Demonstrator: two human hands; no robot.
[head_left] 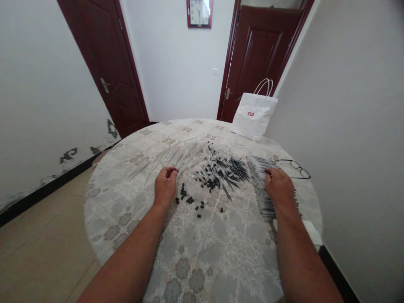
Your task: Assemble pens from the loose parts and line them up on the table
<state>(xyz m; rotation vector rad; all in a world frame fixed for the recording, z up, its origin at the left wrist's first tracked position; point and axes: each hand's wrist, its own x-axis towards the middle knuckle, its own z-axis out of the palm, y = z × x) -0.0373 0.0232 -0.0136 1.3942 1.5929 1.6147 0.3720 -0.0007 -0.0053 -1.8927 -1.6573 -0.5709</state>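
Observation:
My left hand (pixel 165 185) is closed in a pinch at the near edge of a spread of clear plastic tubes (pixel 186 152) that look like pen barrels. What its fingertips hold, if anything, is too small to make out. Over the right side, my right hand (pixel 279 185) has its fingers pressed together above a row of grey, pen-like sticks (pixel 260 176) laid side by side. Its grip is hidden too. Between the hands lies a heap of thin black-and-white pieces resembling pen refills (pixel 221 166). Small black plugs (pixel 190 200) are scattered in front of the heap.
A white paper bag (pixel 255 115) stands at the table's far right edge. Eyeglasses (pixel 295 168) lie beyond my right hand, and a white item (pixel 312 232) sits beside my right forearm. A patterned cloth (pixel 195 256) covers the round table.

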